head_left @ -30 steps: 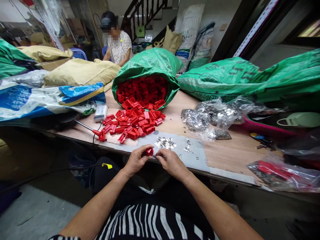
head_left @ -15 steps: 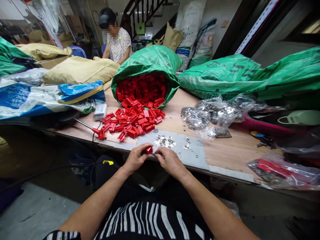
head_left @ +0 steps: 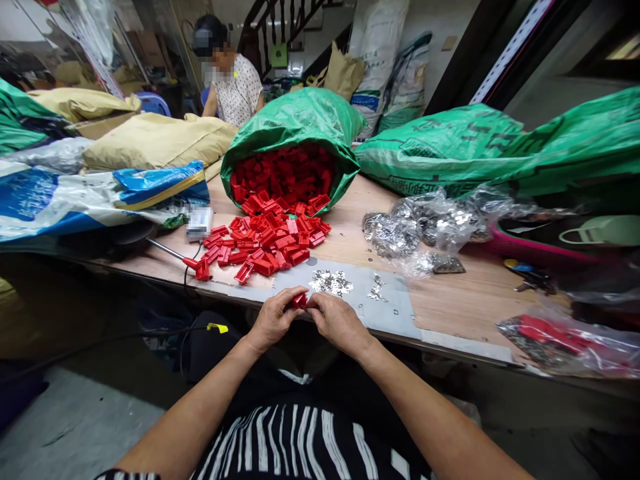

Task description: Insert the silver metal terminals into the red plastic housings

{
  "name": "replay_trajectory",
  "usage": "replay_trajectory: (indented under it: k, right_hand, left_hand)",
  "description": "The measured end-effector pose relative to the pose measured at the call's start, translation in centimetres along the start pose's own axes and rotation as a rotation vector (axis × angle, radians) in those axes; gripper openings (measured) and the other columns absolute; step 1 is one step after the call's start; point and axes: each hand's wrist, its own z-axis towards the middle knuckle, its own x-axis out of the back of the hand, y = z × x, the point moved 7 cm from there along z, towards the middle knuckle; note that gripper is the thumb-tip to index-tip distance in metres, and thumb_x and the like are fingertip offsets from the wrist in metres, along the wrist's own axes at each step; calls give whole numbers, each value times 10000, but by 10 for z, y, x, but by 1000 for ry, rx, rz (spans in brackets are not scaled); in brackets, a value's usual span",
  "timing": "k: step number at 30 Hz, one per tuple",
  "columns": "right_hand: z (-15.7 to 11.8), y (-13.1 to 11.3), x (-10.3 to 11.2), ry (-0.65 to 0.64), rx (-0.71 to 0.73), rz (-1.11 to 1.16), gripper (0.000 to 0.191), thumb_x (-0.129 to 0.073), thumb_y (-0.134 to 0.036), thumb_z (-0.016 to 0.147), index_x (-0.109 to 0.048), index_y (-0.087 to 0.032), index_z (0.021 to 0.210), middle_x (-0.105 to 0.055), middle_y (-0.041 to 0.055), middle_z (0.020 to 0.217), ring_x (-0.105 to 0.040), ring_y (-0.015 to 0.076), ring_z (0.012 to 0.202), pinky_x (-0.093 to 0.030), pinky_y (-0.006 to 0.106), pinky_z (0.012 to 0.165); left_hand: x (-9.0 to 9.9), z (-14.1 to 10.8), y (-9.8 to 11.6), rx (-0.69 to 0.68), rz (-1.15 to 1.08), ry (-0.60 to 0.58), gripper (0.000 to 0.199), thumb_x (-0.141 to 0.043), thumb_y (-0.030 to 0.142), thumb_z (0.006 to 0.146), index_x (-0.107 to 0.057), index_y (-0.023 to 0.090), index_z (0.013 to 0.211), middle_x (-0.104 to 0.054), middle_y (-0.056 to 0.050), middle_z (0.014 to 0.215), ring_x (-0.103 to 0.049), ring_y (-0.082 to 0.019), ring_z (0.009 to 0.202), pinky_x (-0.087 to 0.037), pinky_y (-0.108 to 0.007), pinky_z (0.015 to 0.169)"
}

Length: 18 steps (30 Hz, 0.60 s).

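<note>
At the table's front edge, my left hand (head_left: 275, 316) is closed around a small red plastic case (head_left: 299, 301). My right hand (head_left: 338, 321) meets it from the other side, thumb and fingers pinched against the case's right end; whatever is in that pinch is hidden. Just beyond my hands lies a patch of small shiny metal pieces (head_left: 331, 283) on a grey sheet (head_left: 400, 310), with a smaller cluster of metal bits (head_left: 377, 288) to its right. A heap of red plastic cases (head_left: 267, 243) spreads out behind and to the left.
A green sack (head_left: 305, 113) full of red cases lies open behind the heap. Clear bags of metal parts (head_left: 420, 230) sit at right, a bag with red pieces (head_left: 565, 340) nearer. A metal rod (head_left: 167, 250) lies left. Another person (head_left: 237, 83) sits across the table.
My right hand has shifted slightly left, closer against the red case. A thin dark bit that showed between my hands is now out of sight.
</note>
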Motion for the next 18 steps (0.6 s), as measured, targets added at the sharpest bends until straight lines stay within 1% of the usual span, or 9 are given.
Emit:
replay_trajectory:
  k: [3, 6, 8, 10, 12, 14, 16, 17, 18]
  right_hand:
    - [-1, -4, -1, 8, -26, -72, 112, -494, -153, 879, -590, -201, 914, -626, 51, 909, -585, 177, 840, -408, 273, 725]
    - [-4, -4, -4, -8, -25, -88, 107, -471, -169, 894, -564, -199, 938, -607, 53, 924, -581, 179, 831, -412, 278, 702]
    - [-8, -3, -4, -12, 17, -31, 117, -460, -169, 901, -543, -206, 974, -595, 48, 949, -577, 175, 854, -422, 282, 725]
    - [-13, -1, 2, 35, 72, 82, 133, -426, -173, 917, -517, -215, 1005, -585, 49, 984, -569, 172, 892, -430, 294, 772]
    - [-20, 4, 11, 98, 85, 211, 130, -391, -188, 932, -494, -215, 1008, -587, 51, 980, -567, 169, 885, -437, 304, 789]
    - [-26, 7, 18, 104, 64, 321, 118, -375, -208, 941, -473, -213, 1005, -597, 37, 901, -569, 161, 810, -441, 300, 761]
    - [-32, 5, 20, 53, 62, 406, 136, -368, -233, 952, -457, -212, 1052, -583, -2, 772, -558, 146, 712, -438, 284, 720]
    - [-34, 1, 20, 22, 72, 437, 172, -366, -250, 958, -449, -212, 1104, -563, -24, 711, -546, 138, 670, -435, 274, 701]
    - [-35, -4, 20, -6, 85, 461, 226, -367, -268, 964, -434, -211, 1172, -541, -41, 663, -532, 132, 633, -430, 264, 681]
  left_hand:
    - [0, 2, 2, 1, 9, -6, 429, -629, 149, 789, -604, 254, 1205, -682, -53, 1109, -629, -192, 995, -471, -330, 918]
    - [0, 4, 2, 30, -31, -11, 396, -644, 137, 770, -628, 239, 1153, -675, -51, 1110, -616, -192, 1024, -452, -325, 937]
    - [2, 2, 3, 77, -69, 19, 335, -672, 141, 743, -648, 219, 1067, -677, -46, 1068, -620, -190, 997, -455, -317, 919]
    - [5, -2, 3, 154, -134, 90, 292, -711, 165, 712, -636, 204, 991, -678, -24, 960, -634, -171, 886, -475, -295, 850]
    - [8, -9, 4, 249, -298, 192, 340, -738, 199, 697, -593, 212, 1005, -660, 8, 879, -634, -141, 785, -484, -266, 783]
    - [5, -17, 5, 351, -585, 258, 394, -736, 229, 715, -547, 229, 1060, -658, 23, 876, -650, -125, 781, -486, -249, 780]
    - [-5, -23, 8, 463, -880, 237, 274, -724, 258, 744, -550, 201, 948, -669, 18, 826, -672, -129, 796, -488, -253, 813]
    - [-11, -26, 11, 515, -1005, 211, 225, -721, 271, 753, -547, 184, 866, -674, 12, 794, -681, -136, 796, -491, -265, 832]
    - [-16, -28, 13, 563, -1107, 188, 217, -721, 282, 756, -539, 172, 797, -679, 4, 770, -688, -144, 791, -497, -280, 848]
